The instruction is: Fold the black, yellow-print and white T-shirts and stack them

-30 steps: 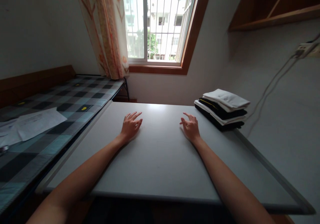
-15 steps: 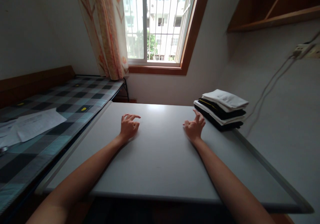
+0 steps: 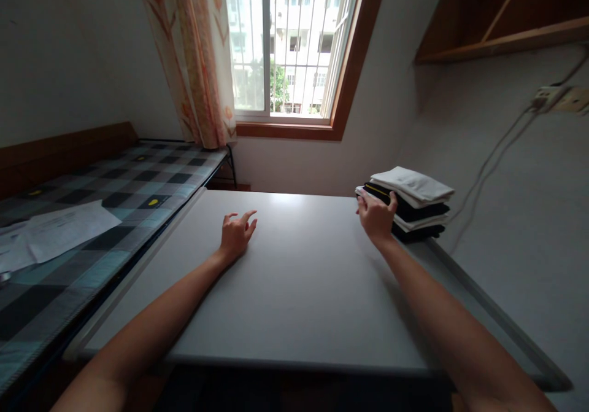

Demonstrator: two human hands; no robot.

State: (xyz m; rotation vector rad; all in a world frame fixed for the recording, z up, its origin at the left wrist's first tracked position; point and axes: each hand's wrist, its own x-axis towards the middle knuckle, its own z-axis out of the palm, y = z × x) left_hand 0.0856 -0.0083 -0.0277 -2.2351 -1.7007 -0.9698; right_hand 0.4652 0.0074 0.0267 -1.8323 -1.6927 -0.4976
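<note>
My left hand (image 3: 235,234) rests on the white table (image 3: 294,301), left of its middle, fingers loosely curled and apart with nothing in them. At the table's far right corner stands a stack of folded cloth items (image 3: 414,194), white and black in alternating layers, with a white one on top and a thin yellow line on a black one. In front of the stack's left side is my right hand (image 3: 377,215), its fingers apart and holding nothing that I can see. It covers part of the stack; whether the fingertips touch the cloth I cannot tell.
To the left is a bed with a checked mattress (image 3: 115,185) and papers (image 3: 69,231) on it. A curtain (image 3: 197,62) hangs beside the barred window (image 3: 294,50). On the right are a wall shelf (image 3: 506,43), a socket (image 3: 547,97) and cables (image 3: 488,160).
My right hand has moved right, from the stack's left to in front of its left side. The left hand has stayed in place, its fingers shifting slightly.
</note>
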